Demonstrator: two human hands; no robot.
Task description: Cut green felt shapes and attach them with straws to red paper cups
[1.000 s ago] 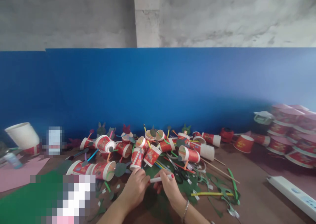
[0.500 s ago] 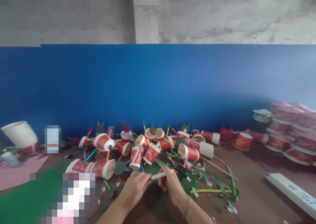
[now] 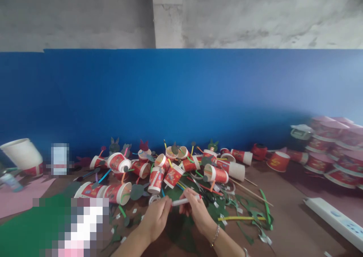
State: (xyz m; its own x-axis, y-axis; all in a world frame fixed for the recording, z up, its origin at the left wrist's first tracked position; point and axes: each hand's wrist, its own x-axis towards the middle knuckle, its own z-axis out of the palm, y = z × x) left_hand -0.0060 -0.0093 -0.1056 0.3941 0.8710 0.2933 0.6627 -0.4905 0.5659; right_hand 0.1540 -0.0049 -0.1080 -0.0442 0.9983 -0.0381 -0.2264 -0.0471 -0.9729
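Observation:
A white marker pen [image 3: 180,202] with red at both ends lies almost level between my two hands. My left hand [image 3: 155,217] is closed, its fingertips at the pen's left end. The right hand [image 3: 196,208], with a bracelet at the wrist, grips the pen near its right end, thumb and fingers folded around it. Below the hands is a dark green sheet [image 3: 181,230]. Just beyond them lie decorated red paper cups, including an upright-tilted cup [image 3: 155,180] and another cup [image 3: 173,176] leaning beside it. A white tape roll [image 3: 154,199] is partly hidden behind my left hand.
Green paper scraps [image 3: 251,213] and a yellow strip [image 3: 241,218] lie on the right. A white power strip [image 3: 334,221] sits farther right, below stacked red cups [image 3: 320,162]. A green sheet [image 3: 22,226] covers the left front. The blue wall panel [image 3: 181,94] stands behind.
My left hand has turned slightly, its fingers more folded at the pen's left end. The right hand keeps its grip, and the pen has hardly moved.

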